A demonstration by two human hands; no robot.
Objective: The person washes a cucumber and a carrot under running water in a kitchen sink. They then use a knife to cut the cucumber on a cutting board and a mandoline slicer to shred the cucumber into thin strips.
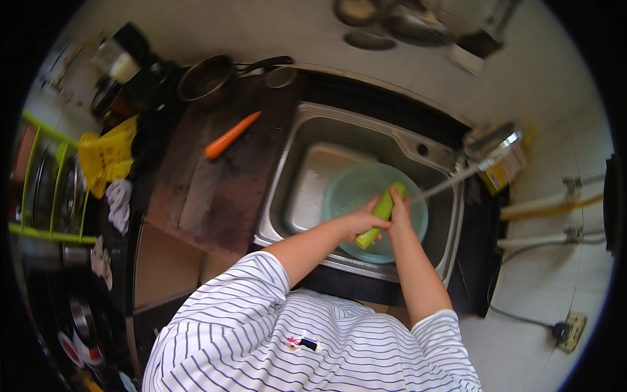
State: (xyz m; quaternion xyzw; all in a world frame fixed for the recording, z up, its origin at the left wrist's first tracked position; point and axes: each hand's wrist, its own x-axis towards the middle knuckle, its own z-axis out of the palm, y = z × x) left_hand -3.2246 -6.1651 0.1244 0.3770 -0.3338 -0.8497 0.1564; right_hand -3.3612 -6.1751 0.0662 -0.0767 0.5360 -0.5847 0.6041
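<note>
Both hands are over a pale green plastic basin (pixel 338 191) standing in a stainless steel sink (pixel 306 171). A long light-green vegetable (pixel 383 208), perhaps a gourd or a peeled stem, lies tilted between them. My left hand (pixel 361 223) wraps around its lower part, with some fingers hidden beneath. My right hand (pixel 401 211) grips its upper part, thumb along the side. From the metal faucet (pixel 507 139) at the right, a pale streak reaches towards my right hand; I cannot tell where spout ends and water begins. The basin's contents are unclear.
An orange carrot (pixel 232 134) lies on the dark wooden board (pixel 210 196) left of the sink. Behind it stand a pan (pixel 208 81) and a small round strainer or lid (pixel 281 77). A green rack (pixel 54 191) and a yellow bag (pixel 108 154) are farther left. Utensils (pixel 416 27) hang on the wall.
</note>
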